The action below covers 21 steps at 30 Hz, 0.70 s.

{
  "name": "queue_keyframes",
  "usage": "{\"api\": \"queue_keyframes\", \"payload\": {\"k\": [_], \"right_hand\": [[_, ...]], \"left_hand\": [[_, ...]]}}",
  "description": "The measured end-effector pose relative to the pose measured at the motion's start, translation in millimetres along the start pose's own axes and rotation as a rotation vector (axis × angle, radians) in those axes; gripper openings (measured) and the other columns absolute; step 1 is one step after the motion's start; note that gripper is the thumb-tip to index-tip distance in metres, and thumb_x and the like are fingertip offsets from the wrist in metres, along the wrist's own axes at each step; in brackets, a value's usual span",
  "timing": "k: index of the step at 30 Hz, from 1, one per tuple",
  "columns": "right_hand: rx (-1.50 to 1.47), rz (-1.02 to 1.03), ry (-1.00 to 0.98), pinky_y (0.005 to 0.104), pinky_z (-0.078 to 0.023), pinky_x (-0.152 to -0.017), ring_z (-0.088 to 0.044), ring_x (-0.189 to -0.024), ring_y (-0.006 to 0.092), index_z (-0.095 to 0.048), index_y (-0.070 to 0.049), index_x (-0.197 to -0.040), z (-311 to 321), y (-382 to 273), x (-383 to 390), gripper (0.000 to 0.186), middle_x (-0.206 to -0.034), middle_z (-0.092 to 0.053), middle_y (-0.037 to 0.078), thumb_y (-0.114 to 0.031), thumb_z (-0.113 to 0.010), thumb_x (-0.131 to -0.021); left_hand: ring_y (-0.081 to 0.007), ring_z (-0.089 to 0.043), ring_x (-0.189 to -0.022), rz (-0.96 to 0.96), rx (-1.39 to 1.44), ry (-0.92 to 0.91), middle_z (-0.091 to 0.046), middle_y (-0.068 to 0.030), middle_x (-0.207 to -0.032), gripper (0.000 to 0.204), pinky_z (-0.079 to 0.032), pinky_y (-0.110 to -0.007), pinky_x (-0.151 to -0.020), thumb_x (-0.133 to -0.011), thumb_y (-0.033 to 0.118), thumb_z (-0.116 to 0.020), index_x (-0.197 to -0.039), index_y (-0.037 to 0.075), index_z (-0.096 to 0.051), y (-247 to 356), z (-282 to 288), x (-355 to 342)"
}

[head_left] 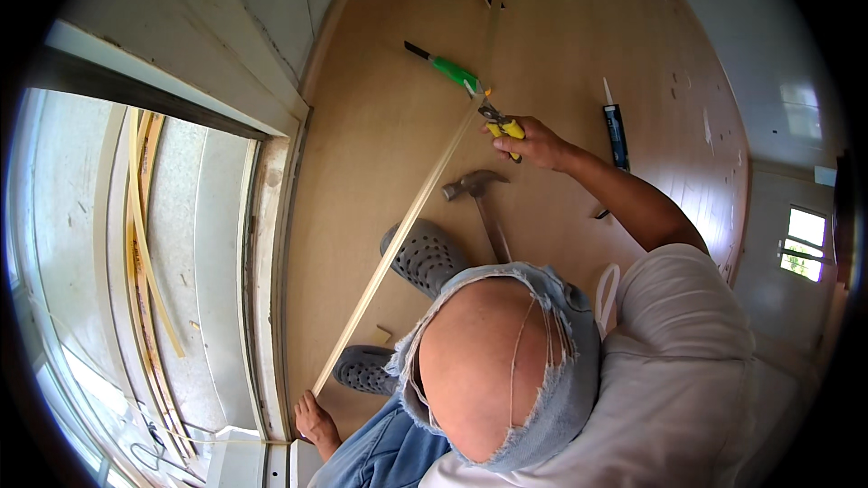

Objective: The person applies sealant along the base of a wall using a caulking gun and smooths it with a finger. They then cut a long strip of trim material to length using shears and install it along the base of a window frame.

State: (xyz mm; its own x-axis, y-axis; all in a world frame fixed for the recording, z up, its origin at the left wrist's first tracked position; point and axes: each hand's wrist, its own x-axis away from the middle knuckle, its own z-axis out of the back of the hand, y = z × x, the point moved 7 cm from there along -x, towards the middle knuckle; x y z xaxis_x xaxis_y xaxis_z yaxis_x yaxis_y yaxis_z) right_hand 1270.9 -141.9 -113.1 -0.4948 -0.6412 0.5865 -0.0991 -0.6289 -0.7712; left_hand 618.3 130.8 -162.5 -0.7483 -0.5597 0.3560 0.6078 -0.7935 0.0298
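Observation:
A long, thin, pale trim strip (398,239) runs slantwise over the wood-coloured floor between my two hands. My left hand (315,422) pinches its near end beside the door frame. In my right hand (532,143) is a pair of pliers (506,129) with yellow handles and dark metal jaws. Those jaws are at the strip's far end; whether they bite into it is too small to tell. Just beyond them lies a green-handled utility knife (452,70) with a black blade, its handle end close to the jaws.
A hammer (475,185) lies before my knee, and a dark sealant tube (617,136) with a pale nozzle to the right. My grey clogs (425,258) stand near the strip. Through the doorway at left, several long strips (140,244) lie outside. A small dark hole (494,2) marks the floor ahead.

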Motion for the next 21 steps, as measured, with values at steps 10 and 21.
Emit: {"api": "queue_keyframes", "payload": {"k": [10,21], "right_hand": [[0.047,-0.065,0.132,0.0272,-0.044,-0.059,-0.052,-0.062,0.0085,-0.063,0.000,-0.110,9,8,37,0.023,-0.071,-0.053,-0.001,-0.019,-0.062,-0.096],[-0.330,-0.175,0.372,0.0283,-0.049,-0.056,-0.058,-0.059,0.0121,-0.063,-0.004,-0.107,7,48,51,0.023,-0.072,-0.058,0.002,-0.024,-0.065,-0.096]], "left_hand": [[-0.0330,-0.060,-0.080,0.003,-0.012,0.010,-0.063,-0.0129,-0.090,0.026,-0.051,-0.044,-0.064,-0.086,0.002,-0.057,-0.111,0.004,-0.062,-1,-1,-3],[-0.0339,-0.062,-0.082,0.066,0.077,0.045,-0.060,-0.0131,-0.092,0.009,-0.051,-0.044,-0.064,-0.092,0.008,-0.059,-0.101,0.005,-0.058,7,15,-15]]}}
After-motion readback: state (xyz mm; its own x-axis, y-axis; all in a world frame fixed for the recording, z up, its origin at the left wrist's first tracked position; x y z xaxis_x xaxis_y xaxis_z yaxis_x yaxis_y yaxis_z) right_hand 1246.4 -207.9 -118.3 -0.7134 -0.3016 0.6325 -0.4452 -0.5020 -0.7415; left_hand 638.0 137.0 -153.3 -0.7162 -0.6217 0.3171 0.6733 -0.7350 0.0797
